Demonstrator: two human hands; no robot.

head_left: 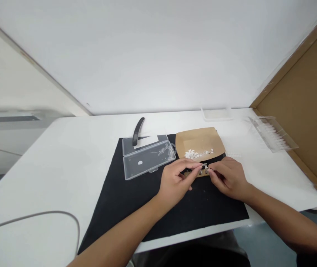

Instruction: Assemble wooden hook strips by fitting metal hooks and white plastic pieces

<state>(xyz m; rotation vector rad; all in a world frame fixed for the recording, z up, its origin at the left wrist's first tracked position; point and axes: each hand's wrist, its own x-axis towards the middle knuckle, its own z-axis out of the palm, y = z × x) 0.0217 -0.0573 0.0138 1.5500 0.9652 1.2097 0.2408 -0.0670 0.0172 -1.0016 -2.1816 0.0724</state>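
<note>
My left hand (pixel 178 179) pinches a small clear piece (pixel 204 164) between thumb and fingertips. Facing it, my right hand (pixel 229 178) is closed in a pinch on a tiny whitish part whose kind I cannot make out. The fingertips of both hands nearly meet. Just beneath them lies a small tan strip (pixel 186 174) with shiny round metal bits, partly covered by my fingers. Behind my hands stands a brown cardboard tray (pixel 200 135) with many small white pieces (pixel 192 154) along its near side.
An open clear plastic case (pixel 136 172) with thin transparent pieces lies on the black mat (pixel 114 207). A dark curved handle (pixel 137 131) rests across its lid. A clear pack of white tips (pixel 272 133) sits right, by a cardboard wall (pixel 305 100). A clear shallow box (pixel 216 114) stands behind.
</note>
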